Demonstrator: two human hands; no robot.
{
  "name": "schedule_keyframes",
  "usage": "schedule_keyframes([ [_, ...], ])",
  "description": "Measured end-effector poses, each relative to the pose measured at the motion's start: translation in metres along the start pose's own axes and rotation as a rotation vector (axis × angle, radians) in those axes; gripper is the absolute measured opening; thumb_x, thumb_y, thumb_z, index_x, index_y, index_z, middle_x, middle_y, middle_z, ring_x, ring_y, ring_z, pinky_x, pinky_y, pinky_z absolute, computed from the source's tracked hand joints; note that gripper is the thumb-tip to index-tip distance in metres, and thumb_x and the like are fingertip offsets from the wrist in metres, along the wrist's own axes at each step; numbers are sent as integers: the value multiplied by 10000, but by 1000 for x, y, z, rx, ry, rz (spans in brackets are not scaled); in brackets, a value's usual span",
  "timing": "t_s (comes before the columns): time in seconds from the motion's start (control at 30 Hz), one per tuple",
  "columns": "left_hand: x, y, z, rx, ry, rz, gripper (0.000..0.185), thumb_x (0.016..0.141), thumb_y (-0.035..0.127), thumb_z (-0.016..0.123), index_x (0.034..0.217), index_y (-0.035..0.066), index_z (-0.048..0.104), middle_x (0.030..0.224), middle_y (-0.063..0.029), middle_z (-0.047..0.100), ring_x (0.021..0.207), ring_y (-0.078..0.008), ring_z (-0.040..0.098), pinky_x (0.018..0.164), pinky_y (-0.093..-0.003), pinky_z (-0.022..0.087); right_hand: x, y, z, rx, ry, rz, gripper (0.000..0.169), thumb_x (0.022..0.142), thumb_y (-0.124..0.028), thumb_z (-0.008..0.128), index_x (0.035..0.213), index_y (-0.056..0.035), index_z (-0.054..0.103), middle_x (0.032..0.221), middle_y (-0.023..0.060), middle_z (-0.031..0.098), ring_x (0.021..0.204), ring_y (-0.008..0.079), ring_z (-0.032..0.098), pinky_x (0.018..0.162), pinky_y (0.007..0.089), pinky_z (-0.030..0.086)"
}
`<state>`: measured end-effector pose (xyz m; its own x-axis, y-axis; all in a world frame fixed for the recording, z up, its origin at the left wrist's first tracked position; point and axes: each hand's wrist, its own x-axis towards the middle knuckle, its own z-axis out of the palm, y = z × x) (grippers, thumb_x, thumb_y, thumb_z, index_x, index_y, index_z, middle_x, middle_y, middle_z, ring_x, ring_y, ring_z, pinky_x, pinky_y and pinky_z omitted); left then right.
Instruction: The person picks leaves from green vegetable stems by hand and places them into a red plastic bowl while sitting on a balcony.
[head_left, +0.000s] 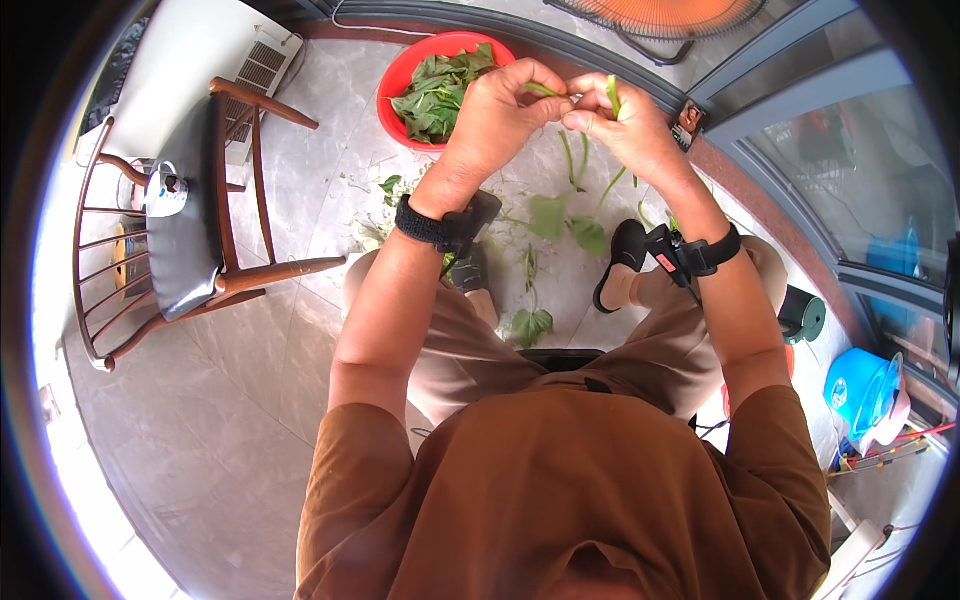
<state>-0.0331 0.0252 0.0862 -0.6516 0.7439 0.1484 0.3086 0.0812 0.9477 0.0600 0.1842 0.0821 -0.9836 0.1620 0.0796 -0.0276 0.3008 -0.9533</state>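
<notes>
My left hand and my right hand meet fingertip to fingertip, raised above the floor. Between them they pinch a green leafy plant's stem; one piece lies in the left fingers, and a lighter green piece stands up between the right fingers. Partly behind my left hand, a red plastic basin on the floor holds a heap of green leaves. Below the hands, long stems hang or lie, which I cannot tell, near large green leaves. Another leaf is nearer my seat.
Plant scraps litter the tiled floor around my feet. A wooden chair with a black seat stands at left. An orange fan is beyond the door frame at the top. Blue plastic containers and a dark green cylinder are at right.
</notes>
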Motion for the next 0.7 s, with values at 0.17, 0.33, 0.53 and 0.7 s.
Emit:
schedule_keyframes([
  [0.17,3,6,-4,-337,31,-45,154,869,18,612,1022,4,596,939,-58,662,825,-115,638,716,-224,522,6,7,-7,6,56,-40,186,829,-115,663,985,-23,622,782,27,647,686,79,558,651,251,458],
  [0.33,-1,6,-12,-417,82,-70,138,861,15,619,994,-20,616,904,-67,668,794,-122,644,707,-224,527,3,5,-8,-42,46,-15,163,835,-143,652,955,-35,626,764,20,645,685,89,568,656,257,462],
  [0.53,-2,-3,-11,-220,87,-17,89,838,24,652,924,3,644,833,-33,670,754,-73,620,684,-210,510,-1,-1,-5,-243,30,-62,178,853,-198,627,959,-57,606,711,53,605,635,126,555,616,287,444],
  [0.7,-4,5,-4,-161,54,-61,63,831,12,651,895,11,646,798,-7,658,738,-53,603,675,-204,501,-5,-9,-3,-245,84,-204,194,832,-209,622,930,-43,601,714,155,604,647,305,595,602,376,446],
])
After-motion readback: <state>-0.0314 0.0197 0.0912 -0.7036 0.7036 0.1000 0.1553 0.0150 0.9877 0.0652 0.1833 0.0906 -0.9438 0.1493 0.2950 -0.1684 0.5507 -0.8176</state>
